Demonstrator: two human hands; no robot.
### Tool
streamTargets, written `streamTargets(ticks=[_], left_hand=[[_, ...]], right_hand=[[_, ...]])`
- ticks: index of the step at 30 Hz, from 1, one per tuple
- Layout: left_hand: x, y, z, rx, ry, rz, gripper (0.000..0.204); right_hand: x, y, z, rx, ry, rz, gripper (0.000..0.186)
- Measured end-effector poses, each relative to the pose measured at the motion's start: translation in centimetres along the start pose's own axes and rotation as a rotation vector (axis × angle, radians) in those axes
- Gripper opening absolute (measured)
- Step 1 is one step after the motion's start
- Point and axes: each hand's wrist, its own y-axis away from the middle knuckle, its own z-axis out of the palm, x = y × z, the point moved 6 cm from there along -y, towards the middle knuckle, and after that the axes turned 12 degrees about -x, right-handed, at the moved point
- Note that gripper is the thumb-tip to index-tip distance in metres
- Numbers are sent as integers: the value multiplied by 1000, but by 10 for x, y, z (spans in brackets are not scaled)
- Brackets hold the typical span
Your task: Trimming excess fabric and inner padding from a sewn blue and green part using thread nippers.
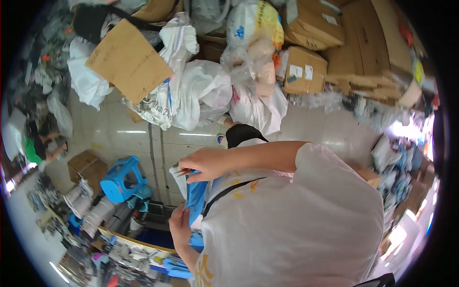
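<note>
Blue cloth, held up between two hands, with surrounding goods

Blue cloth (195, 197): one piece, lying in front of the white shirt (287, 225) of the person at work, running between the two hands, with a pale piece (179, 180) along its far edge.

Left hand (180, 224): closed on the lower part of the blue cloth, thumb and fingers at its edge; the cloth extends from the thumb up toward the other hand.

Right hand (206, 163): above the left one, fingers bent over the top end of the blue cloth, the cloth directly beneath. A small brownish pointed item shows at the fingertips, too small to identify; whether the fingers grip the cloth as well cannot be told.

Nearby, beyond the hands: one blue plastic stool (118, 184), tilted, with a cardboard box (87, 167) beside it; pale rolls (99, 214) below these.

Along the upper side: white sacks (205, 91), bunched together on the tiled floor (112, 122); a flat cardboard piece (128, 62) leaning over those at the left; a taped carton (306, 71) with white labels to their right.

Far left: another person in a green top (33, 150), well apart from the cloth.
</note>
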Motion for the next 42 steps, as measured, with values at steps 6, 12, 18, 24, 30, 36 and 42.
streamTargets(ticks=[6, 12, 18, 24, 30, 36, 42], left_hand=[[-12, -1, 25, 136, 235, -101, 20], [-39, 14, 89, 70, 232, -393, 24], [-50, -10, 127, -138, 164, -414, 20], [-84, -33, 155, -254, 144, -542, 20], [-96, -39, 180, -350, 30, -574, 20], [-90, -38, 177, -357, 16, -603, 21], [-89, -39, 160, -272, 68, -586, 18]], right_hand=[[31, -4, -25, 26, -142, 64, 33], [279, 104, -32, 515, -127, 720, 32], [438, 278, -3, 992, -133, 1384, 49], [506, 282, 29, 1115, -84, 1389, 60], [565, 333, 48, 1054, -256, 1473, 46], [525, 363, -2, 1159, -59, 1334, 34], [519, 357, -6, 1188, -96, 1364, 35]])
